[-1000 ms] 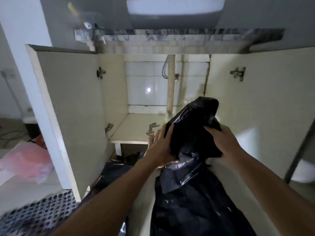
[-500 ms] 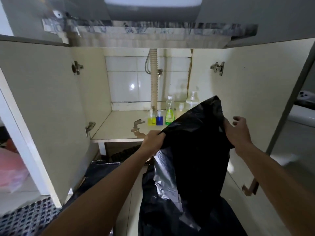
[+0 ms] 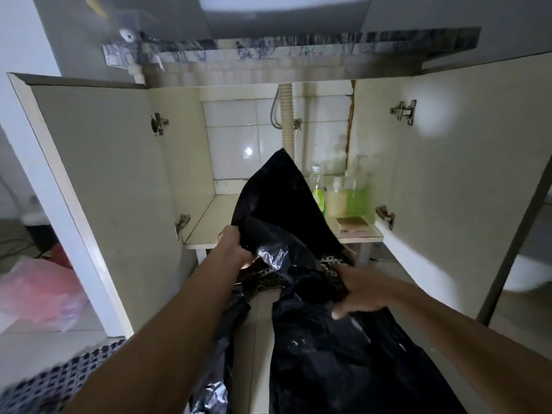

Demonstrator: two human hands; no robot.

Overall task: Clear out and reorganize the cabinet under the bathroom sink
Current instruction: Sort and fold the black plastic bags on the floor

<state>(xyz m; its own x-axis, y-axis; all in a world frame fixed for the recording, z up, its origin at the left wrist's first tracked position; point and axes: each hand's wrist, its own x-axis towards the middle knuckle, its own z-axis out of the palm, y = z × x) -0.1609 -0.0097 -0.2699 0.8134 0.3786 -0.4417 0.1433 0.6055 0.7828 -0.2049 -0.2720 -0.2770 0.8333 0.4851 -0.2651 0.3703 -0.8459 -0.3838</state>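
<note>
Loose bag close to the bottles

The right hand (image 3: 363,289) lies flat and open on the crumpled black plastic bag (image 3: 322,339); the left hand (image 3: 236,245) pinches its raised edge, which could sweep the clear green-liquid bottles (image 3: 339,191) off the shelf inside the cream under-sink cabinet (image 3: 206,225).

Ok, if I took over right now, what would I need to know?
Left hand grips the black bin bag by its upper edge. Right hand lies on the bag lower down, blurred; grip unclear.
Cabinet doors are open. Bottles and a sponge-like block stand on the shelf's right side.
Done: bag in hand. Left: clearing and sorting those shelf items.
</note>
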